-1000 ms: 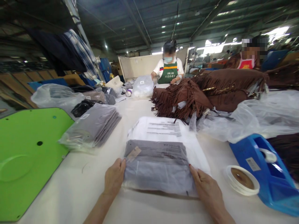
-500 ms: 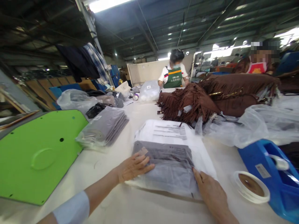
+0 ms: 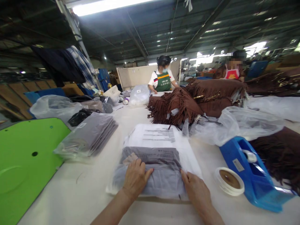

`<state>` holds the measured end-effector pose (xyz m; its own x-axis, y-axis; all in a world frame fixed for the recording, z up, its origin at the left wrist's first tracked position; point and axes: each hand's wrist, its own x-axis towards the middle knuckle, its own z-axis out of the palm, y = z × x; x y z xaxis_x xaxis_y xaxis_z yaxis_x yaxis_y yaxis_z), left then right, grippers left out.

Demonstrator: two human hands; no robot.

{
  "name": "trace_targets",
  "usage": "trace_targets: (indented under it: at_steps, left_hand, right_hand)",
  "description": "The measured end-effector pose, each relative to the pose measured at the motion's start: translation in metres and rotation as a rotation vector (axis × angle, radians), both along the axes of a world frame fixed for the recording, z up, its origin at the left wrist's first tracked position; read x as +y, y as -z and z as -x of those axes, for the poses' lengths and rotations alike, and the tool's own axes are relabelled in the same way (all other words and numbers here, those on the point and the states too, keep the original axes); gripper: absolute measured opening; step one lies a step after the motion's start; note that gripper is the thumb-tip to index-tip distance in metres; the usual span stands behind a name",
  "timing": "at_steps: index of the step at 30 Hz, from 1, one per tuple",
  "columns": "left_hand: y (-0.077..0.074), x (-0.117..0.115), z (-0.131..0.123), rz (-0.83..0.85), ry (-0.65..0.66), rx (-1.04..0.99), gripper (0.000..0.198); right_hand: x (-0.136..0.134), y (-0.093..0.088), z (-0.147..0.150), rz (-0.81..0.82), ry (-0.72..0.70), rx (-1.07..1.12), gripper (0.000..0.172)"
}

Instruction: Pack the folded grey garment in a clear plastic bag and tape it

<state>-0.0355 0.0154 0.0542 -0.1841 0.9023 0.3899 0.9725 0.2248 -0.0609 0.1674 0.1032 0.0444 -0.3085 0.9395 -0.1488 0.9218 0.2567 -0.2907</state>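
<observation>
The bagged grey garment point(image 3: 164, 184) lies flat on the white bench point(image 3: 70, 193), straight ahead at its near edge. The left hand point(image 3: 136, 178) presses down on its left half, fingers point(image 3: 138, 165) slightly apart and flat, beside what looks like a paper tag point(image 3: 129, 158) under the plastic. The right hand point(image 3: 195, 190) rests flat against the bag's near right corner, fingers together and gripping nothing. A tape roll point(image 3: 228, 181) and a blue tape dispenser point(image 3: 250, 175) sit to the right, and a stack of bagged garments point(image 3: 89, 137) to the left.
</observation>
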Motion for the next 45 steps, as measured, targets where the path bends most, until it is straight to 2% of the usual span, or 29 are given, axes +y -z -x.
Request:
trace_targets:
  at_steps: [3,5,7,8,10,12,16,19,21,24,26,27,28,30,32,34,37,40,45]
  left_hand:
    - [0.015,0.007,0.006,-0.169,0.022,0.0,0.032]
    - [0.021,0.009,0.01,-0.265,0.104,0.035,0.031]
    - [0.025,0.009,0.013,-0.293,0.237,0.104,0.026]
    - [0.026,0.01,0.013,-0.273,0.315,0.139,0.028]
    - [0.027,0.011,0.015,-0.186,0.456,0.19,0.046]
    - [0.027,0.013,0.017,-0.067,0.528,0.19,0.055]
    - [0.02,0.016,0.019,0.165,0.489,0.08,0.056]
    - [0.014,0.017,0.016,0.243,0.442,0.013,0.06]
    - [0.011,0.016,0.014,0.264,0.427,-0.009,0.061]
    - [0.01,0.016,0.013,0.261,0.424,-0.013,0.063]
    - [0.013,0.016,0.015,0.23,0.442,-0.007,0.066]
    - [0.015,0.016,0.016,0.207,0.456,-0.001,0.067]
    - [0.019,0.015,0.019,0.18,0.474,0.009,0.068]
    - [0.028,0.016,0.025,0.128,0.506,0.039,0.067]
    - [0.037,0.018,0.031,0.09,0.53,0.069,0.067]
    - [0.042,0.02,0.036,0.064,0.538,0.073,0.066]
    - [0.037,0.021,0.037,0.074,0.564,0.076,0.062]
    - [0.028,0.019,0.036,0.101,0.564,0.078,0.059]
    - [0.027,0.02,0.038,0.077,0.581,0.145,0.062]
  right_hand:
    - [0.0,0.0,0.0,-0.027,0.04,-0.005,0.04]
    - [-0.002,0.001,-0.001,-0.059,0.073,-0.025,0.037]
    - [-0.005,0.001,-0.001,-0.1,0.099,-0.05,0.034]
    - [-0.006,0.002,-0.001,-0.122,0.104,-0.06,0.033]
    - [-0.008,0.004,-0.001,-0.173,0.107,-0.078,0.032]
    - [-0.007,0.008,-0.002,-0.225,0.118,-0.097,0.032]
    - [-0.004,0.019,-0.003,-0.333,0.153,-0.127,0.033]
    - [-0.004,0.024,-0.006,-0.415,0.152,-0.134,0.032]
    - [-0.006,0.018,-0.017,-0.556,0.121,-0.043,0.031]
    - [-0.003,-0.006,-0.053,-0.817,0.049,0.283,0.03]
    - [0.008,-0.027,-0.089,-0.911,0.1,0.422,0.033]
    - [0.016,-0.037,-0.108,-0.923,0.183,0.428,0.036]
    - [0.025,-0.046,-0.127,-0.873,0.274,0.426,0.039]
    - [0.043,-0.057,-0.16,-0.646,0.421,0.438,0.041]
    - [0.057,-0.06,-0.184,-0.384,0.452,0.488,0.039]
    - [0.065,-0.057,-0.195,-0.236,0.433,0.543,0.038]
    - [0.067,-0.049,-0.192,-0.127,0.443,0.639,0.039]
    - [0.065,-0.05,-0.183,-0.083,0.488,0.748,0.035]
    - [0.046,-0.054,-0.191,-0.173,0.518,0.899,0.031]
